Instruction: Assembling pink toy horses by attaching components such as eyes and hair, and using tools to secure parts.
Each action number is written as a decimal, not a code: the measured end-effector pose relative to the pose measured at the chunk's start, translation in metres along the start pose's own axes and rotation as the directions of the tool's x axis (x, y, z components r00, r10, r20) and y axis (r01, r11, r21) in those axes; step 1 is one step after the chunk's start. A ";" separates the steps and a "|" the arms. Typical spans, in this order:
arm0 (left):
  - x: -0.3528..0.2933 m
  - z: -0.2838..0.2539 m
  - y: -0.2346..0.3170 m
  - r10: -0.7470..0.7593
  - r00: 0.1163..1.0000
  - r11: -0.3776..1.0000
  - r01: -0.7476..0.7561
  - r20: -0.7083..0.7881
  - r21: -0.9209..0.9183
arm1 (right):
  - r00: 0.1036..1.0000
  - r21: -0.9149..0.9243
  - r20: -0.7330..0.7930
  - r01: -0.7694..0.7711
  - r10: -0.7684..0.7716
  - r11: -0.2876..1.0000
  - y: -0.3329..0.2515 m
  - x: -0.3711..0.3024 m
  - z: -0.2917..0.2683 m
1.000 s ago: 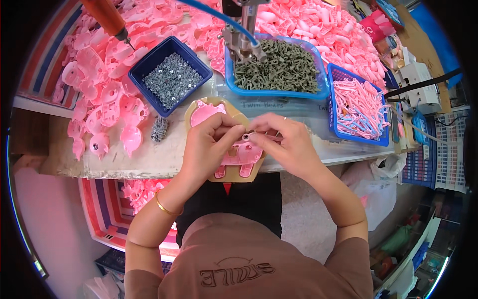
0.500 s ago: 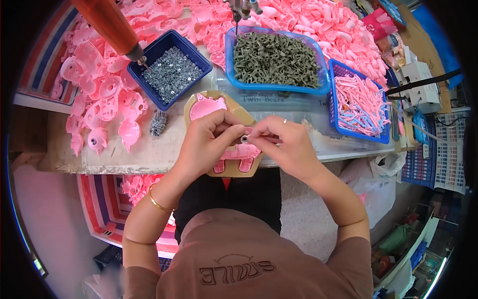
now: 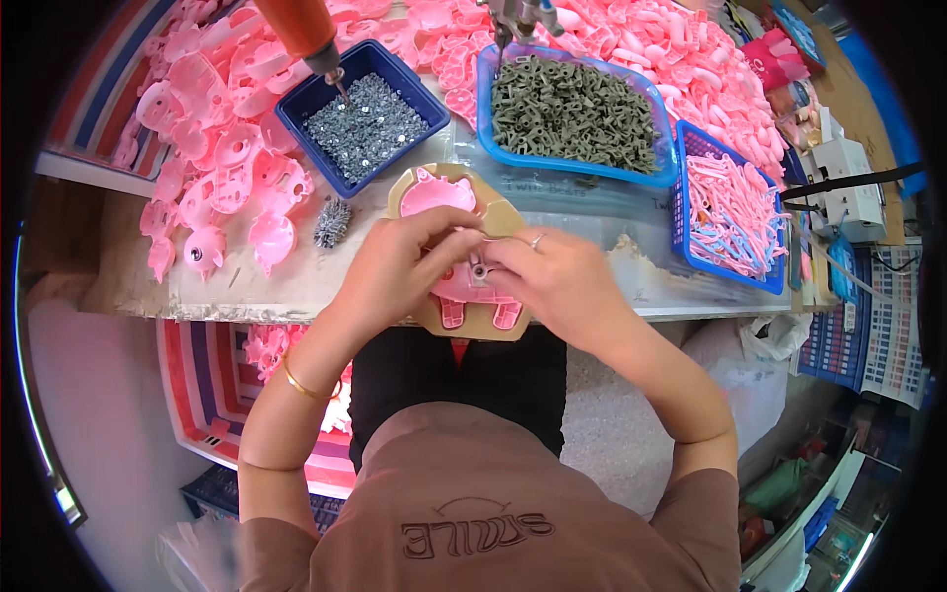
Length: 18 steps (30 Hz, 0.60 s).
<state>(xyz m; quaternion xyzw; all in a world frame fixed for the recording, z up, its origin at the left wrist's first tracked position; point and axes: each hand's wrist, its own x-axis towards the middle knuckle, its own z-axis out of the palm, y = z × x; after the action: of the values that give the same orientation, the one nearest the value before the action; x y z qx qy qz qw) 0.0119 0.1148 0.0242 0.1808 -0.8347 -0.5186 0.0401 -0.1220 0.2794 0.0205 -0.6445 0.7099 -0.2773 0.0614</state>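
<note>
My left hand (image 3: 402,264) and my right hand (image 3: 564,284) meet over a pink plastic toy-animal shell (image 3: 436,194), which lies in a tan fixture (image 3: 498,209) at the table's front edge. The thumbs and fingers of both hands are pinched together above the middle of the shell. Just below the fingertips shows a small grey round part (image 3: 480,271) with a ring-like end. Whatever sits between the fingers is mostly covered by them. The shell's two little feet stick out below my hands.
A dark blue bin of screws (image 3: 367,123) stands behind my left hand, with an orange-red screwdriver (image 3: 306,35) hanging over it. Behind are a blue tub of grey-green clips (image 3: 572,113) and heaped pink shells (image 3: 232,158). A blue basket of pink and blue sticks (image 3: 732,217) stands right.
The whole view has shifted, so the table things sit further right. Both hands stay over the shell; my right fingers have curled in closer to the left ones.
</note>
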 end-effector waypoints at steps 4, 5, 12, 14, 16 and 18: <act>-0.011 -0.003 -0.013 0.207 0.907 0.978 -0.198 -0.368 0.063 | 0.996 -0.159 -0.003 0.089 -0.090 0.983 -0.005 0.010 0.018; -0.014 -0.008 -0.014 0.214 0.906 0.976 -0.183 -0.365 0.117 | 0.996 -0.157 -0.002 0.090 -0.092 0.984 -0.006 0.012 0.022; -0.028 -0.009 -0.020 0.392 0.877 0.886 -0.278 -0.278 0.370 | 0.995 -0.114 0.100 0.030 -0.019 0.993 -0.005 0.023 0.027; -0.031 -0.008 -0.024 0.480 0.855 0.820 -0.357 -0.198 0.447 | 0.994 -0.102 0.110 0.018 -0.006 0.995 -0.005 0.027 0.026; -0.034 -0.006 -0.028 0.560 0.821 0.739 -0.437 -0.107 0.512 | 0.990 -0.115 0.141 0.028 -0.011 0.993 -0.005 0.031 0.023; -0.035 -0.004 -0.030 0.590 0.807 0.661 -0.455 -0.037 0.597 | 0.992 -0.114 0.124 0.033 -0.018 0.993 -0.005 0.031 0.025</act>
<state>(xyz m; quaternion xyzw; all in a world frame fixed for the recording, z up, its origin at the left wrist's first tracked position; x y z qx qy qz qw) 0.0536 0.1115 0.0043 -0.0067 -0.9544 -0.1917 0.2285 -0.1118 0.2420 0.0101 -0.6719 0.7114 -0.1961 0.0639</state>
